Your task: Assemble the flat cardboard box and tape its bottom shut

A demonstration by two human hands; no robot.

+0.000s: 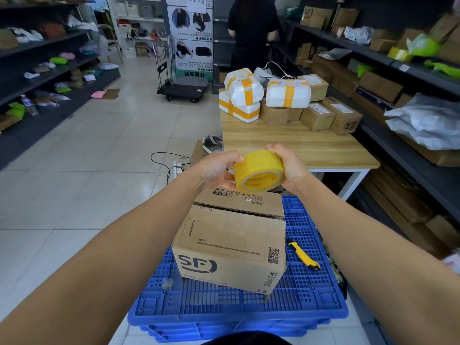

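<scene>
Head cam: both my hands, left [219, 168] & right [290, 168], hold the tape roll [258, 171] above the box [231, 242]. Box is up, flaps shut, no tape yet.

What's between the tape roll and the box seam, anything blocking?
Nothing visible. Both hands, left hand and right hand, hold the yellow tape roll above the SF cardboard box; its flap seam lies bare. The utility knife lies aside.
</scene>
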